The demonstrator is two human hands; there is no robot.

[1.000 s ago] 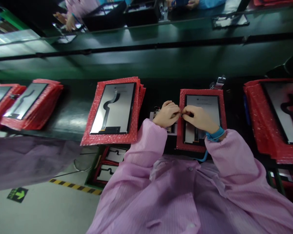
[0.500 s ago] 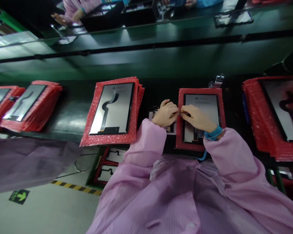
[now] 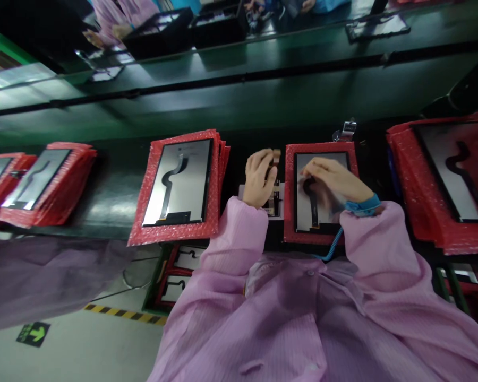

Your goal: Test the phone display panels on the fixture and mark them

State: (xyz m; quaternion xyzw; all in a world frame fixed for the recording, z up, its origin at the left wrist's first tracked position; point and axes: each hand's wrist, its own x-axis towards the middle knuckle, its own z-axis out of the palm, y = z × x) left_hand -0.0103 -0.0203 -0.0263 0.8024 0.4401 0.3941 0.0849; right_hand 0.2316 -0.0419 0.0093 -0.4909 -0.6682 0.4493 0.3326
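My left hand (image 3: 258, 176) is closed, pinching a small brown strip (image 3: 276, 157) lifted above a small circuit part (image 3: 271, 203) on the bench. My right hand (image 3: 332, 179), blurred by motion, hovers over a display panel (image 3: 302, 215) that lies on red bubble wrap (image 3: 289, 197). Its fingers curl down onto the top end of the panel's dark flex cable (image 3: 313, 208). A blue wrist strap (image 3: 362, 205) with a coiled cord (image 3: 334, 246) sits on my right wrist.
Stacks of panels on red bubble wrap lie to the left (image 3: 179, 183), far left (image 3: 35, 180) and right (image 3: 454, 170). A metal clip (image 3: 348, 129) stands behind the panel. Beyond runs a green conveyor (image 3: 263, 101); other people's hands (image 3: 103, 37) work at black trays (image 3: 155, 32). A crate (image 3: 175, 276) sits under the bench.
My hands were pinched together at the panel's left edge. They have parted: the left rose with the brown strip, the right swept over the panel, and the dark flex cable now shows.
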